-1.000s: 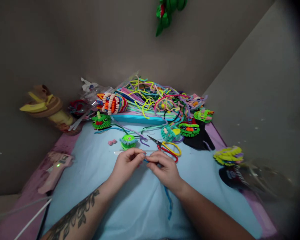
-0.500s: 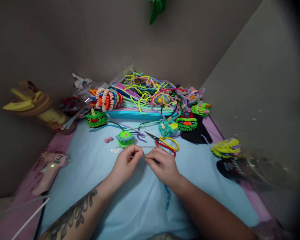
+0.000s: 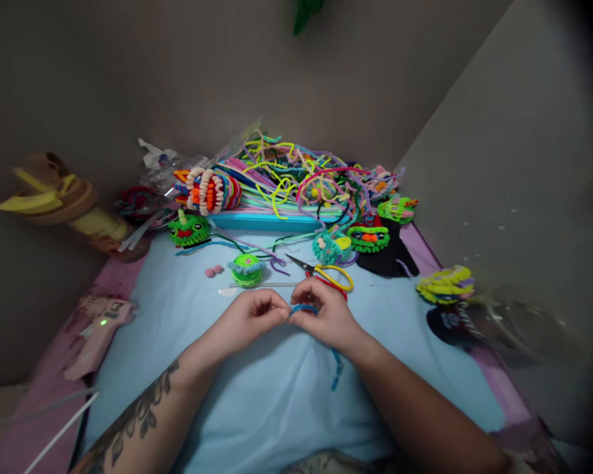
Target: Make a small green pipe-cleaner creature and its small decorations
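Observation:
A blue pipe cleaner [image 3: 304, 307] runs between my two hands over the light blue cloth. My left hand [image 3: 258, 315] pinches one end between thumb and fingertips. My right hand [image 3: 329, 316] curls around the strand, its thumb and index finger parted a little so that the blue shows in the gap. The kinked tail of the strand dangles below my right wrist. Just beyond my right hand lie scissors [image 3: 335, 279] with one yellow and one red handle loop. A green fuzzy ball with a blue band [image 3: 246, 269] sits beyond my left hand.
A turquoise tray [image 3: 271, 222] at the back bears a heap of pipe cleaners [image 3: 286, 174]. Several fuzzy figures stand around it, one green with a horn [image 3: 188, 229]. A pink glue gun [image 3: 100, 336] lies left, near a tumbler [image 3: 91, 214]. A tipped clear cup [image 3: 514, 329] is right.
My right hand has opened its fingertips slightly and moved a bit off my left, so more of the blue strand shows between them. The view has shifted slightly.

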A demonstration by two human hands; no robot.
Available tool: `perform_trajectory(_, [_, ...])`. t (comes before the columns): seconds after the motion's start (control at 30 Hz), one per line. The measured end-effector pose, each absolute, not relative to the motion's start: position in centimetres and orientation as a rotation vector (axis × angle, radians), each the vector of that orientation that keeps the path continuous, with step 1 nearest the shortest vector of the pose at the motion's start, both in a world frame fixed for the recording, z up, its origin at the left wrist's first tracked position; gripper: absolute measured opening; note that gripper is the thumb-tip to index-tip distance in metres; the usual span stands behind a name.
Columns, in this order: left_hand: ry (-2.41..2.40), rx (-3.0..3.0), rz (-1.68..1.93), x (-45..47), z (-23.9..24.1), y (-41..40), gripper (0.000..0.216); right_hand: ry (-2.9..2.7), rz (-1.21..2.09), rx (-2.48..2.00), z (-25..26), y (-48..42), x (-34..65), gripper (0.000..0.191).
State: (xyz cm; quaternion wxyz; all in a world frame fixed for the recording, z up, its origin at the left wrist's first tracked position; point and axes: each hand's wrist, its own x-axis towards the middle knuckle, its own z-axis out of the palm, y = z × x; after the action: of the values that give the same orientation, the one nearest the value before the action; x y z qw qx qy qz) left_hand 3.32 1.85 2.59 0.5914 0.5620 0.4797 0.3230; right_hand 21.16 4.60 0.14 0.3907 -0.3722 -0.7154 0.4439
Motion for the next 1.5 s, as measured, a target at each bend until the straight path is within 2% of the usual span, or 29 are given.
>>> perform_trajectory(0.13, [1.105, 1.309, 0.678, 3.0, 2.5, 1.6, 0.022, -1.882, 1.22, -0.908, 0.1, 4.9, 21.5, 0.018])
perform_trajectory(0.4, [1.202, 1.35, 0.803, 3.3, 2.5, 1.7, 0.019, -1.973, 0.905, -0.698, 0.5, 4.8, 21.4, 0.007])
perform_trajectory(0.53, [1.324, 1.506, 0.922, 3.6, 2.5, 1.6, 0.016, -1.953, 0.889, -0.764, 0.4, 4.6, 21.2, 0.005])
perform_trajectory(0.83, [1.284, 1.301, 0.939, 3.5, 2.3, 1.8, 0.018, -1.876, 1.093, -0.899, 0.4, 4.6, 21.1, 0.006])
perform_trajectory(1.03, [1.246, 1.276, 0.866, 3.2, 2.5, 1.9, 0.014, -1.727, 1.447, -0.925, 0.7, 4.7, 20.8, 0.011])
perform_trajectory(1.13, [1.219, 1.253, 0.93, 3.4, 2.4, 1.9, 0.02, -1.537, 1.598, -0.955, 0.7, 4.8, 20.7, 0.018])
perform_trajectory(1.23, [1.247, 1.414, 1.0, 3.5, 2.3, 1.7, 0.029, -1.288, 1.798, -0.949, 0.6, 4.6, 20.5, 0.026])
perform_trajectory(1.33, [1.287, 1.716, 1.024, 3.4, 2.3, 1.7, 0.024, -1.117, 1.951, -0.908, 0.4, 4.4, 20.3, 0.029])
perform_trajectory(1.5, [1.286, 1.962, 1.105, 3.1, 1.7, 1.7, 0.02, -1.059, 2.014, -0.87, 0.2, 4.4, 20.0, 0.028])
